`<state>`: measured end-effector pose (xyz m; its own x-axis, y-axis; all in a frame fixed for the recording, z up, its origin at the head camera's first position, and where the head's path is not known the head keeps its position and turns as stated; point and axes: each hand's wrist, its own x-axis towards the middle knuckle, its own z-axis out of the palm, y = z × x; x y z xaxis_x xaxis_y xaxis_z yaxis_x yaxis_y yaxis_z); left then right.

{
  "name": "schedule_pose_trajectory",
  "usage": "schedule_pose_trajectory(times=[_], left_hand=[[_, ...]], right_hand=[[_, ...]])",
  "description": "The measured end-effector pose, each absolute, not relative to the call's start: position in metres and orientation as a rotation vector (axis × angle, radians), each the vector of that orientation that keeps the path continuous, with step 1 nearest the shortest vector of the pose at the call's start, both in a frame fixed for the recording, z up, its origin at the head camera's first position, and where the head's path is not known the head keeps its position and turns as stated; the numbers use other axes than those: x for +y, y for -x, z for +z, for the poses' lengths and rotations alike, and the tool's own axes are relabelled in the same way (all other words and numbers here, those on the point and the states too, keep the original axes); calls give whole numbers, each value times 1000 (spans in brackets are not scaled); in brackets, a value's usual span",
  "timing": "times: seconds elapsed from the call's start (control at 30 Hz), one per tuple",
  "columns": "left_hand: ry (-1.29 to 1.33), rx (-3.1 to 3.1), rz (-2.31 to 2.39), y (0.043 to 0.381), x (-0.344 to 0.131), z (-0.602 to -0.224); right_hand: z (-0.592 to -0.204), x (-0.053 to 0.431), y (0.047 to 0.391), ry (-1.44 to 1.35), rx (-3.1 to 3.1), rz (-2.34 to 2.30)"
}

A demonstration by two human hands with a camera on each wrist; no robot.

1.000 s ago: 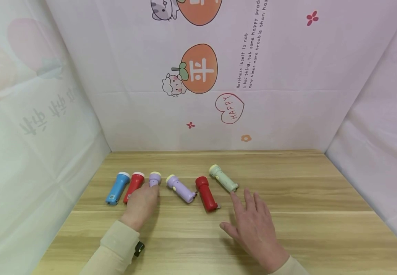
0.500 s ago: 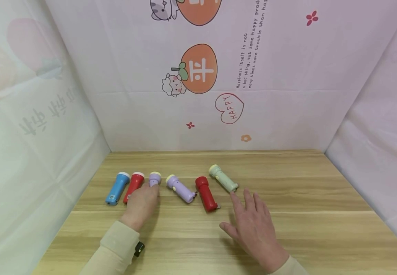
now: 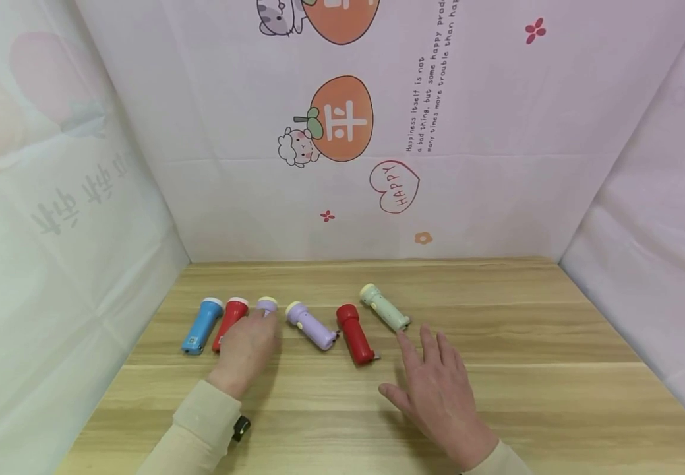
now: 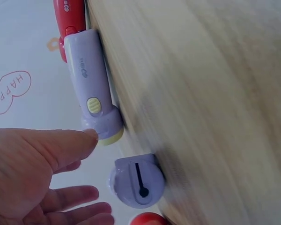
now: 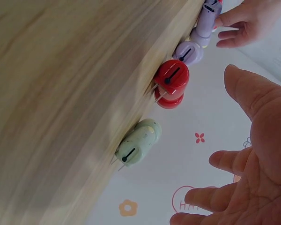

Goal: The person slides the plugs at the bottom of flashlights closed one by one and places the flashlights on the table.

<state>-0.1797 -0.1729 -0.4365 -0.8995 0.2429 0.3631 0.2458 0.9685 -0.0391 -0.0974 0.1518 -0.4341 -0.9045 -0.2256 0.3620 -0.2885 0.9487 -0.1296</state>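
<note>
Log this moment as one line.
left hand over left purple flashlight, gripping nothing | right hand near green flashlight, fingers spread | blue flashlight: leftmost, untouched

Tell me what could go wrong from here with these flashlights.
The left hand, partly hiding the left purple flashlight in the head view, might nudge the white-rimmed red flashlight beside it. The other red flashlight has prongs sticking out that could snag a hand or bend. The green flashlight lies near the right hand, so a careless sweep might roll it.
</note>
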Motion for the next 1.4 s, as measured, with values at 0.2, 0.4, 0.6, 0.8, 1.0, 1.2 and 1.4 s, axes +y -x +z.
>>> schedule_pose_trajectory(times=[0.2, 0.4, 0.6, 0.8, 1.0, 1.2, 1.4], left_hand=[[364, -2760, -39, 181, -167, -430], [446, -2813, -120, 182, -162, -425], [588, -2751, -56, 186, -157, -427], [626, -2812, 13, 188, -151, -429], [691, -2798, 5, 191, -145, -431], [785, -2722, 4, 194, -141, -432], [824, -2711, 13, 196, -136, -432]], right_hand=[[-432, 152, 97, -371, -2745, 259], [-432, 152, 97, -361, -2765, 264], [-431, 151, 97, -361, -2763, 264], [-431, 151, 97, -360, -2755, 268], [-432, 152, 96, -361, -2747, 269], [-434, 153, 97, -369, -2748, 267], [-434, 153, 97, -369, -2750, 272]])
